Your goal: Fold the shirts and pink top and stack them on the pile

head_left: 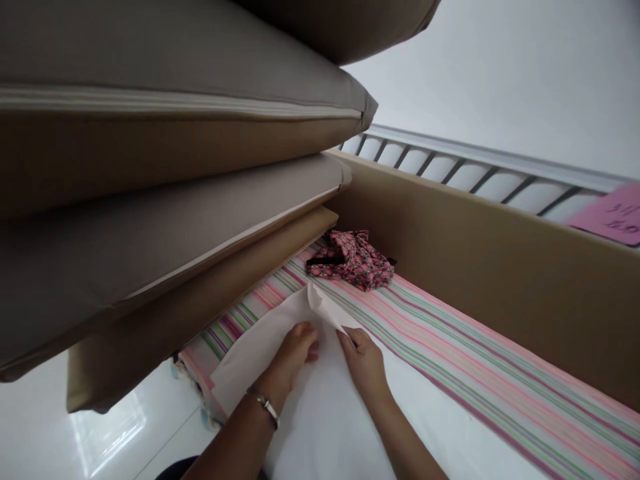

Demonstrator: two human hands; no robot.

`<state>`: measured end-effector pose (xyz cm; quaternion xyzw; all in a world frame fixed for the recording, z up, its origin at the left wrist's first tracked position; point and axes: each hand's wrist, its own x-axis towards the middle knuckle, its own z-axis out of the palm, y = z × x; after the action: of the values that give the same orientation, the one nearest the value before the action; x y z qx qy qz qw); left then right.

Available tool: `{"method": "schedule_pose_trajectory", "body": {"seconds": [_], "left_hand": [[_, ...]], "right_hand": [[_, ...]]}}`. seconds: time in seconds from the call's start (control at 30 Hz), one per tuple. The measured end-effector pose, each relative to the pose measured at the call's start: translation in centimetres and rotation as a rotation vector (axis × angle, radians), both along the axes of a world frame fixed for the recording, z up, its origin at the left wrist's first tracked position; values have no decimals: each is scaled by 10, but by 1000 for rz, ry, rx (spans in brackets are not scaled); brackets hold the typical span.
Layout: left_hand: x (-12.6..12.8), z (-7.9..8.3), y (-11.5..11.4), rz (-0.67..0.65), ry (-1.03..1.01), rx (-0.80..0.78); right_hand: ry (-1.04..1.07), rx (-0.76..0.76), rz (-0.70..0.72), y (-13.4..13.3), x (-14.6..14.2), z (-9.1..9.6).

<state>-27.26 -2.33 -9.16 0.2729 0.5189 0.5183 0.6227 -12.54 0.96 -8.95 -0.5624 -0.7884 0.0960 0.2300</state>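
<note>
A large white sheet [325,413], thin and paper-like or cloth, spreads before me over a striped cloth [450,327]. My right hand [367,367] pinches the sheet's folded edge between thumb and fingers. Just left of it, my left hand [299,343] hovers over or rests on the sheet with its fingers curled in; nothing shows in them. A silvery bracelet [265,407] circles the left wrist. Beyond both hands lies a crumpled pink and black patterned cloth [357,260] with black straps or trim.
Thick grey-brown cushions [210,220] with pale zips are stacked on the left, overhanging the striped surface. A long brown panel [480,260] runs along the right side. Behind it are a slatted rail [450,170] and a pink note [613,213]. Shiny floor tiles [115,433] show at lower left.
</note>
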Motion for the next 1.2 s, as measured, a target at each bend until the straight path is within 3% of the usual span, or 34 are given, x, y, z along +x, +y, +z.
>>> {"method": "schedule_pose_trajectory", "body": {"seconds": [0.1, 0.23, 0.4, 0.5, 0.77, 1.0, 1.2], "left_hand": [[4, 0, 1, 38, -113, 21], [6, -8, 8, 112, 110, -31], [1, -17, 16, 121, 266, -20], [-1, -16, 18, 121, 299, -5], [3, -4, 20, 106, 323, 34], [1, 1, 20, 113, 435, 45], [-10, 2, 16, 11, 605, 22]], "right_hand": [[-17, -40, 88, -13, -5, -9], [-64, -57, 94, -21, -14, -17], [-130, 22, 121, -28, -11, -13], [-255, 88, 33, -43, 10, -15], [-411, 69, -325, -98, 111, -28], [-336, -50, -251, -100, 130, -7], [-194, -166, -193, -94, 149, 16]]}}
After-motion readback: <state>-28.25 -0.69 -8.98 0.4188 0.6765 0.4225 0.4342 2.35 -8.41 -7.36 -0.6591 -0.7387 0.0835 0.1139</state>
